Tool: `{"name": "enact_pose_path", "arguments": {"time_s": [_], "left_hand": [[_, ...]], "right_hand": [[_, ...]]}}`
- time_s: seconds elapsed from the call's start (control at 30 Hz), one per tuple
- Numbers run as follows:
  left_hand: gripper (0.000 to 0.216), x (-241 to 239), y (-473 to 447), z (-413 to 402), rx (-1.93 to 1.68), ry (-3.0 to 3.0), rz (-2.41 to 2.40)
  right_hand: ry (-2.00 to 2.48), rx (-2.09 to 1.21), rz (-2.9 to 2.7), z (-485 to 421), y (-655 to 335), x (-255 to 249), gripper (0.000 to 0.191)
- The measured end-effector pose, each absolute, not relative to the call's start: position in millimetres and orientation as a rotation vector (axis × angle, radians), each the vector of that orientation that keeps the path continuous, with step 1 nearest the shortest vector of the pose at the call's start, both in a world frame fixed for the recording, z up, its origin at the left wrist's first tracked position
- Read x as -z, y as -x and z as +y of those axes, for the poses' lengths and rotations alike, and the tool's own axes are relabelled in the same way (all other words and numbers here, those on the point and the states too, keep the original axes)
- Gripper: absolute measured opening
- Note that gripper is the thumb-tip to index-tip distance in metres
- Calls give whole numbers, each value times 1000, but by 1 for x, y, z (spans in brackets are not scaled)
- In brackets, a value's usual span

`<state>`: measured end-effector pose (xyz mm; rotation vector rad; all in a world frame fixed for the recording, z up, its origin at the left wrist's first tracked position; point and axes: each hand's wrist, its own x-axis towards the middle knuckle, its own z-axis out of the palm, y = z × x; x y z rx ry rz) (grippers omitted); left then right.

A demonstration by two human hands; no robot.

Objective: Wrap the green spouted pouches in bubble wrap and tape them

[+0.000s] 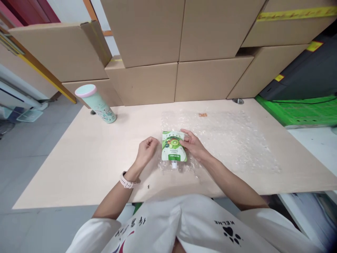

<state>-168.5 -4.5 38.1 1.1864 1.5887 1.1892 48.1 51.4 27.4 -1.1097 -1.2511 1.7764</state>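
Observation:
A white and green smoothie pouch (173,147) with kiwi pictures lies over the near left part of a clear sheet of bubble wrap (231,140), its white spout towards me. My right hand (193,144) grips the pouch's right edge, thumb on the printed face and fingers at the upper corner. Just left of the pouch, my left hand (147,149) has its fingers curled closed by the left edge of the wrap. Whether wrap is pinched in them I cannot make out. That wrist wears a pale pink band (126,181).
A mint tumbler with a pink lid (96,103) stands at the table's (79,165) back left. Stacked cardboard boxes (147,82) line the far edge. At the right are a green plastic crate (302,110) and a dark case (302,73).

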Motion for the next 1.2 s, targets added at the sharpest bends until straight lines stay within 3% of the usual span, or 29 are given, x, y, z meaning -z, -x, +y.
{"name": "enact_pose_path", "arguments": {"time_s": [0.13, 0.37, 0.7, 0.8, 0.9, 1.0, 1.1, 1.2], "left_hand": [[21, -32, 180, -3, -1012, -1346, 1893], [54, -25, 173, -3, -1015, -942, 1539], [61, -45, 178, -2, -999, -678, 1387], [55, -42, 180, -1, -977, -622, 1287], [35, -35, 177, -1, -888, -660, 1158], [33, -27, 170, -3, -881, -777, 1244], [31, -20, 166, -5, -955, -960, 1434], [26, -17, 167, -6, -930, -1062, 1519]], "right_hand": [[1112, -1731, -1312, 59, -41, -12, 59], [1088, -1640, -1395, 51, -35, 3, 55], [1084, -1626, -1466, 50, -41, -2, 48], [1093, -1675, -1430, 51, -43, -2, 48], [1078, -1690, -1423, 53, -45, 1, 47], [1041, -1676, -1476, 53, -44, 3, 45], [1135, -1482, -1705, 48, -43, -6, 42], [1362, -897, -2019, 40, -43, -20, 41]]}}
